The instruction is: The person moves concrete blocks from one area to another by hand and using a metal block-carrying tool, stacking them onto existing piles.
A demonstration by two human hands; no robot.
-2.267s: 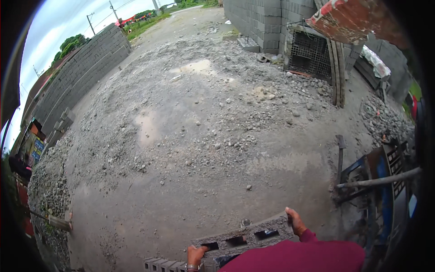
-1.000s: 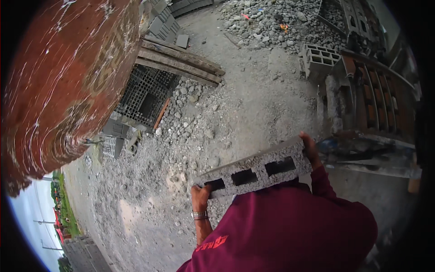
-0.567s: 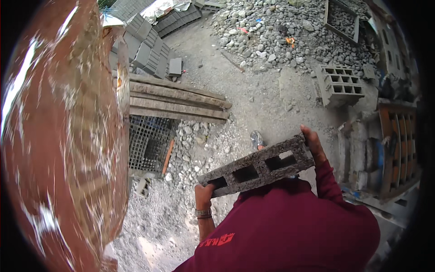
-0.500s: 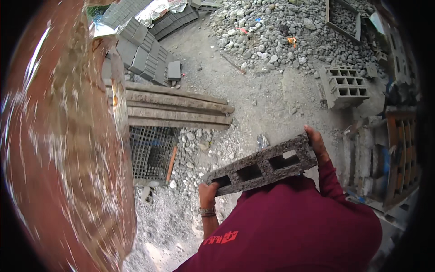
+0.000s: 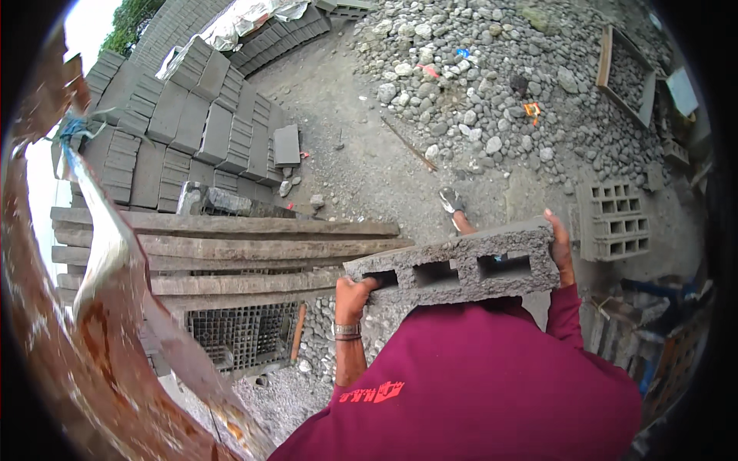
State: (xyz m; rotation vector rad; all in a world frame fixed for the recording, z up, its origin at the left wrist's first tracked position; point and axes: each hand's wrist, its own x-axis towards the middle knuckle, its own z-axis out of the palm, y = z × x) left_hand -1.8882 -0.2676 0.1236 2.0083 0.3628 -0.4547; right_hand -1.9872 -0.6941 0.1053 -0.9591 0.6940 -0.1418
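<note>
A grey hollow concrete block [image 5: 469, 290] is held up before my chest, with its three holes showing. My left hand [image 5: 353, 298] grips its left end, the thumb hooked into the end hole and the other fingers hidden. My right hand [image 5: 561, 246] presses against the right end, its fingers along the block's end face. Below and left of the block, several thick wooden beams [image 5: 231, 247] lie side by side. One foot in a shoe [image 5: 450, 200] shows on the ground just beyond the block.
Stacked grey blocks [image 5: 188, 127] stand at far left; a single block [image 5: 287, 146] sits beside them. Stones [image 5: 477, 92] are heaped at far right near a wooden-framed sieve [image 5: 626, 77]. Blocks [image 5: 615, 219] stand at right. Torn plastic sheeting [image 5: 108, 253] hangs at left; a black crate [image 5: 242, 334] lies under the beams.
My view has swung left, bringing more of the stacked blocks and beams into sight. The block in my hands is more nearly level, and a foot now shows beyond it.
</note>
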